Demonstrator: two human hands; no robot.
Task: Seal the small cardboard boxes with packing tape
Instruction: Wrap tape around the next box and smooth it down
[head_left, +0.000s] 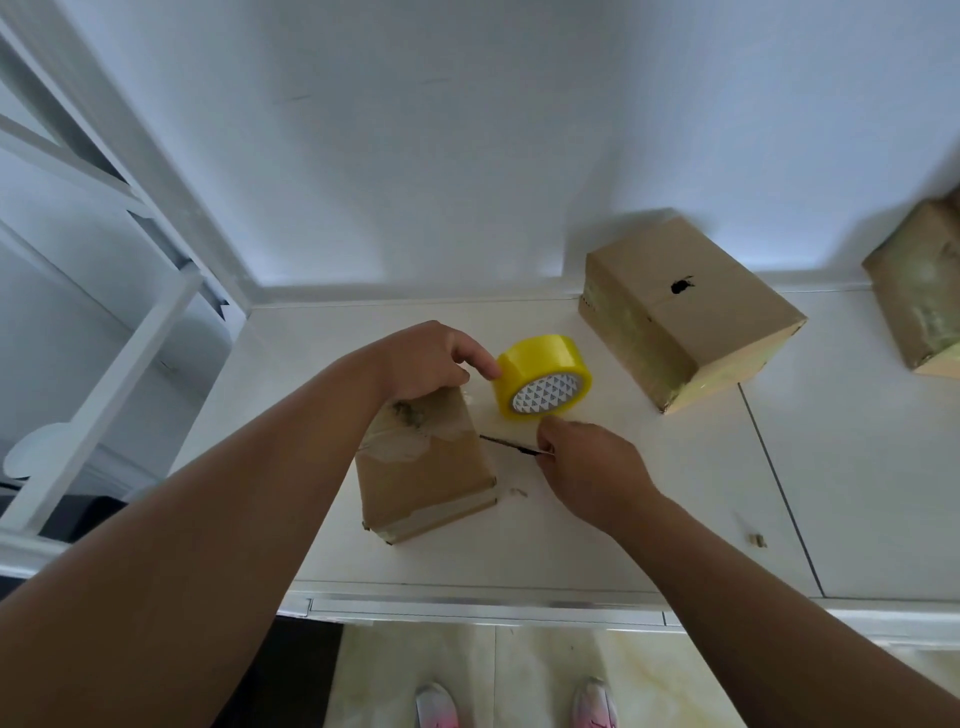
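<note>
Holds light, crushable box (426, 467) at its top with left hand (426, 364); pinches maybe a blade (511, 446) in right hand (592, 467), tape (543, 376) just beyond.

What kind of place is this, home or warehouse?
Probably a home or small room, not a warehouse: a white cabinet top against a plain wall, a tiled floor, and a white shelf frame to the left.

Centre box (426, 483) is showing matt cardboard under wrinkled glossy tape (405, 441) (yellow roll (535, 364) gleaming likewise); countertop (623, 519) is appearing smooth.
</note>
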